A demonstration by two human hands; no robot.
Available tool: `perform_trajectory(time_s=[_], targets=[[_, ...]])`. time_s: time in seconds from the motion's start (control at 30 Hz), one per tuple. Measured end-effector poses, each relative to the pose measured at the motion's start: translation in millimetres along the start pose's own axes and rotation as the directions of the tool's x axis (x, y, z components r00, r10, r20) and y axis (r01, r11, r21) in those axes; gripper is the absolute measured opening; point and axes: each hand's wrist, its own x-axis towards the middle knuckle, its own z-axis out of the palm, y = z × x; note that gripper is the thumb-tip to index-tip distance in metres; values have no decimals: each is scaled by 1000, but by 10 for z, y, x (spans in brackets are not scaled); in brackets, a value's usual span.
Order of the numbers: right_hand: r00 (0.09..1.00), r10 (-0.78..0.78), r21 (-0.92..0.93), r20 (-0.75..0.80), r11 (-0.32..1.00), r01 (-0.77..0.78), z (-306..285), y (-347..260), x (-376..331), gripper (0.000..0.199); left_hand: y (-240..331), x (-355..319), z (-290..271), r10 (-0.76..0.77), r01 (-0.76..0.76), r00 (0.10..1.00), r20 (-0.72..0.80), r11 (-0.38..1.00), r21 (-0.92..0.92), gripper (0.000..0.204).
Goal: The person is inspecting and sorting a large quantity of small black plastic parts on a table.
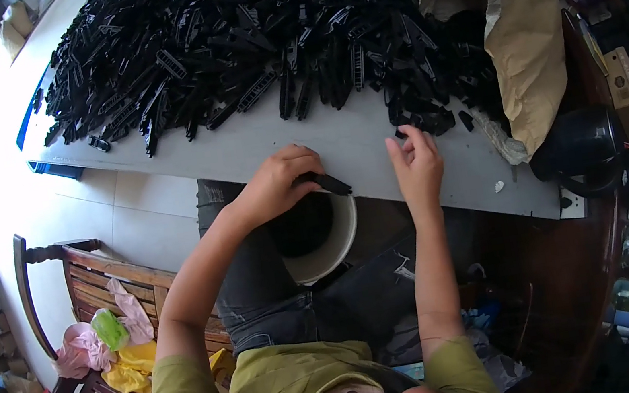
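Here, the left hand pinches a slim black plastic strip over the white bucket at the grey table edge; keeping the strip level should drop it cleanly. Rightward, the right hand hovers open, empty, near the glossy ribbed heap and crumpled paper sack.

A: Anything hidden? Quick.
B: Left hand covers most of the black strip; only its tip shows.
A: The white bucket?
B: Inside is dark, contents unreadable. Desk edge hides its far rim.
A: The pile?
B: Cut off at top; the paper sack hides part.
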Motion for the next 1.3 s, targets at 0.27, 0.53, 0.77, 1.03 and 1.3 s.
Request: perform_trajectory(time_s=[0.27,0.53,0.77,1.03,1.3], targets=[[924,-288,202,250,949,242,241,-220,-231,23,-54,0,97,-12,10,997,-73,1000,-28,30],[981,-176,107,76,980,168,-8,-9,31,23,29,-175,-40,-11,11,1000,-4,999,30,28],[994,-92,-435,-66,899,54,157,3,148,29,13,-251,-52,-13,15,997,-71,1000,24,24],[902,402,846,158,415,-333,-29,72,4,28,-85,151,-244,-101,172,936,-337,967,188,33],[940,283,746,189,582,-325,52,124,-145,37,-154,383,-44,-78,361,887,-455,731,579,30]])
